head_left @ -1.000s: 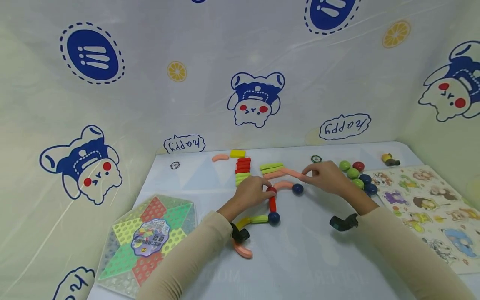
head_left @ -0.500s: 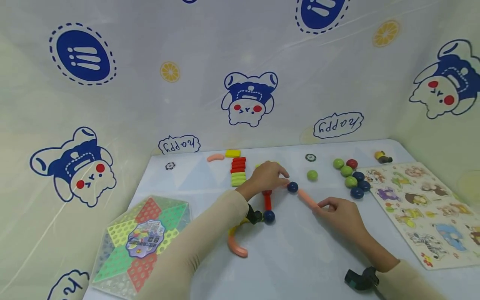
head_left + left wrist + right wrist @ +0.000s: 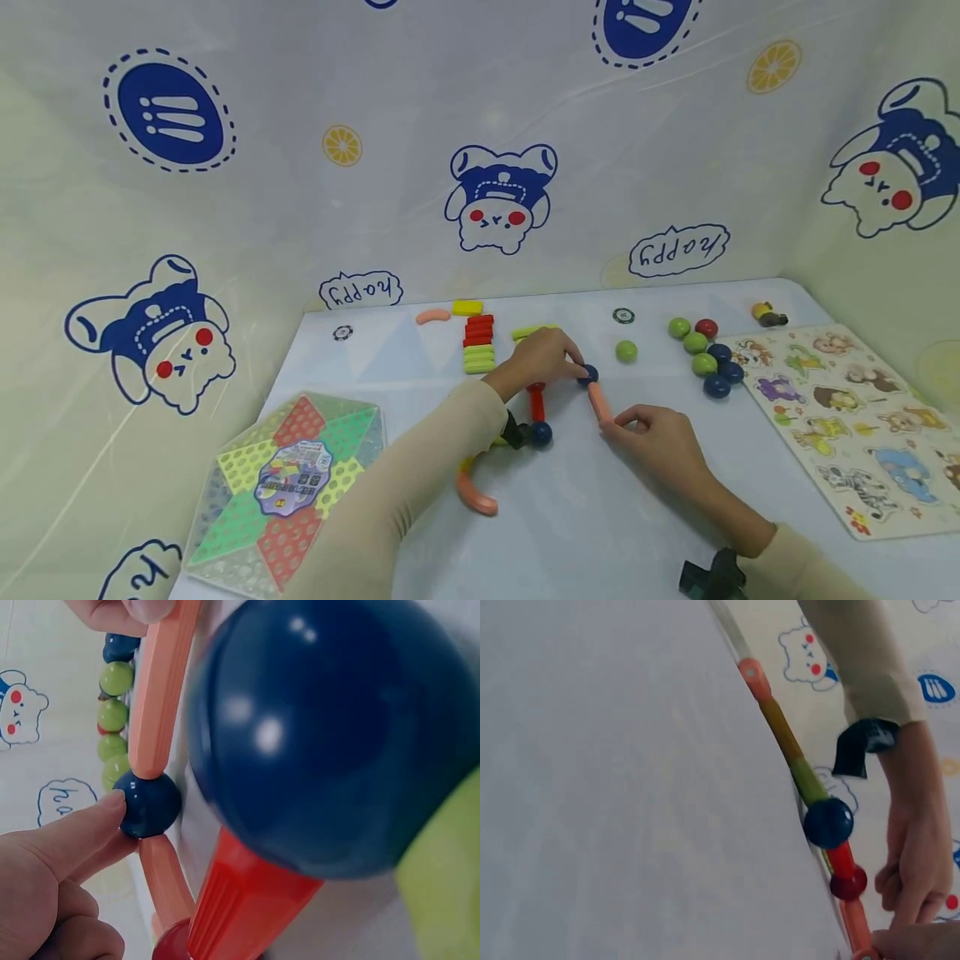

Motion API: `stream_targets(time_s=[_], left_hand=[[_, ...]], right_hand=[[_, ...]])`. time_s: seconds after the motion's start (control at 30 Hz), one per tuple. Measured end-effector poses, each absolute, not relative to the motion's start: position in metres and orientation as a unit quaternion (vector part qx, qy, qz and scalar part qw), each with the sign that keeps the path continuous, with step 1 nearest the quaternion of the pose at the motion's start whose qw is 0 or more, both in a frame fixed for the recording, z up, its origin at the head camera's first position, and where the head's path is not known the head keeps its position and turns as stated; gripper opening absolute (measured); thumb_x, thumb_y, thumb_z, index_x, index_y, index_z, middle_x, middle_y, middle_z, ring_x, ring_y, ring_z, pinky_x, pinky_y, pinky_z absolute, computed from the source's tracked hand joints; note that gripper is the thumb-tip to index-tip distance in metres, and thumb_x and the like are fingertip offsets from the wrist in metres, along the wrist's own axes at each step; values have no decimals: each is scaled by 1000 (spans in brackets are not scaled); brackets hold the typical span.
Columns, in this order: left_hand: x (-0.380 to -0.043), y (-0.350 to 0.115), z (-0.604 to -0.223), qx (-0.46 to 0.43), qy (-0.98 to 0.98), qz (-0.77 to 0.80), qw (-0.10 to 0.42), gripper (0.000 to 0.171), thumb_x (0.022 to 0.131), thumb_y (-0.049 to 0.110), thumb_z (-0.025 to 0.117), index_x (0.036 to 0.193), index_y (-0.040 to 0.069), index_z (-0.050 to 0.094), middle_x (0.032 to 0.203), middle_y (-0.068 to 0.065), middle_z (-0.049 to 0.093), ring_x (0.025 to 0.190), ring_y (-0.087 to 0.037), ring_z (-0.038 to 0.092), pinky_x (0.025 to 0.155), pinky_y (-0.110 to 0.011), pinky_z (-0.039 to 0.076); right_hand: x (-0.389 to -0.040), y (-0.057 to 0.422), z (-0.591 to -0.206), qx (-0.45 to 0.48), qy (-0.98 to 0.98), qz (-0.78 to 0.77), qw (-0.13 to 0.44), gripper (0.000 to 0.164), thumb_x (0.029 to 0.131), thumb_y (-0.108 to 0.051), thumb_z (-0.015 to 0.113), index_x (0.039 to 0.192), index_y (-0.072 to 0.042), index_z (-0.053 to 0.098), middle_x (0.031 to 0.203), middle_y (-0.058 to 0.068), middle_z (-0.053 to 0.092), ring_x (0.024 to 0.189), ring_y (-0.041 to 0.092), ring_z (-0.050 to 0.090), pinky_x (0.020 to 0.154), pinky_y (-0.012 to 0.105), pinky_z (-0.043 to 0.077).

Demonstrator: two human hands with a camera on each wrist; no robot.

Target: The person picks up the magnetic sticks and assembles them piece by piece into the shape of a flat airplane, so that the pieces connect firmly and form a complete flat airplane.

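My left hand [image 3: 542, 360] pinches a dark blue ball [image 3: 150, 806] between thumb and fingers. A straight pink stick [image 3: 600, 403] has its far end against that ball, and my right hand [image 3: 660, 442] pinches its near end. From the ball's other side a curved pink stick [image 3: 166, 876] runs to a red ball [image 3: 848, 883]. A red stick [image 3: 537, 406] links the red ball to a second blue ball [image 3: 540, 433]. Beyond that ball a green stick [image 3: 808, 780], a yellow piece and a curved pink piece [image 3: 477, 498] continue the chain.
Red and green sticks [image 3: 478, 342] lie in a column at the back. A lone green ball [image 3: 626, 351] sits right of centre. Several loose balls [image 3: 705, 364] lie beside the animal picture board [image 3: 862, 433]. A hexagonal patterned case [image 3: 292, 492] stands at left.
My left hand has gone from the red ball to the blue ball on its right. My right hand has brought the pink stick from the back toward me, its end now at that ball.
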State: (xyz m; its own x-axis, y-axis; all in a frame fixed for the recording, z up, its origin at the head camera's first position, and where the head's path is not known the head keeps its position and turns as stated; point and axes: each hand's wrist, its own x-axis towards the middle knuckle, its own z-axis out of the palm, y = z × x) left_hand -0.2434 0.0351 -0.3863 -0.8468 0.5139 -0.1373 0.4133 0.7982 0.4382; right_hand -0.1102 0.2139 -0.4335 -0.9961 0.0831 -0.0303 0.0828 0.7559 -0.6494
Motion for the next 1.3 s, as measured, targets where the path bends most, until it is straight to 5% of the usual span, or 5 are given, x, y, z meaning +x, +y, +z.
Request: stream_targets(time_s=[0.73, 1.0, 1.13, 1.3], left_hand=[[-240, 36, -386, 265, 938, 194, 113, 23, 76, 46, 74, 89, 26, 75, 81, 15, 58, 76, -8, 49, 58, -22, 43], [-240, 39, -385, 255, 940, 192, 116, 23, 76, 44, 74, 90, 25, 75, 82, 14, 58, 75, -8, 49, 57, -22, 43], [-240, 39, -386, 251, 941, 195, 117, 22, 76, 44, 75, 89, 26, 75, 80, 14, 58, 75, -9, 49, 57, -23, 43], [-240, 39, -387, 255, 939, 200, 115, 22, 76, 44, 74, 88, 26, 75, 79, 14, 57, 74, -8, 49, 57, -23, 42]], right_hand=[[-111, 197, -435, -32, -935, 353, 23, 49, 75, -64, 64, 88, -17, 72, 49, -4, 41, 45, 13, 37, 43, 26, 27], [-141, 227, -432, -51, -931, 353, 74, 46, 87, -58, 53, 105, -18, 67, 55, 1, 43, 50, 17, 41, 43, 27, 30], [-168, 242, -432, -55, -925, 354, 126, 41, 89, -45, 59, 118, -16, 61, 55, 4, 45, 47, 20, 42, 39, 28, 31], [-194, 249, -438, -55, -938, 324, 111, 56, 86, -44, 63, 130, -12, 53, 56, 4, 46, 48, 19, 42, 41, 28, 32]])
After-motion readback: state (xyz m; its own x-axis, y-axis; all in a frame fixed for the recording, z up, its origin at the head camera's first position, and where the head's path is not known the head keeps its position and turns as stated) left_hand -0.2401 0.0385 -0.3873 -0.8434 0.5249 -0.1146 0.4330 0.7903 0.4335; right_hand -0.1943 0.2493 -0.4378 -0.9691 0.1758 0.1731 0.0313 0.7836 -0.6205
